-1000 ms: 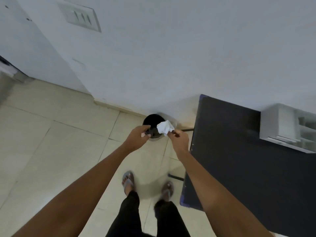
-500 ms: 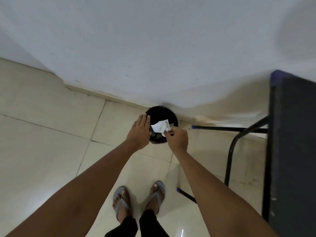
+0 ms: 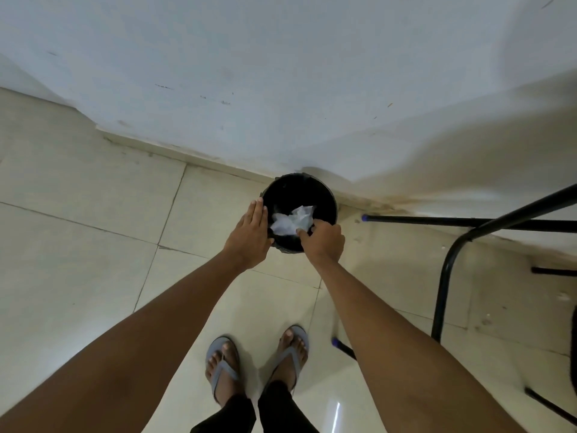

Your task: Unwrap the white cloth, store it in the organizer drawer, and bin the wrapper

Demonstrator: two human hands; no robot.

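At frame centre the right hand pinches the crumpled wrapper directly over the black bin; left hand, flat and released, rests beside the rim.

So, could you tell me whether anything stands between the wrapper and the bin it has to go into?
Nothing visible does. The wrapper sits over the open mouth of the black bin, at the fingertips of the right hand. The left hand lies flat at the bin's left rim, beside the opening, not across it.

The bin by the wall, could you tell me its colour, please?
Black bin, seen in the head view.
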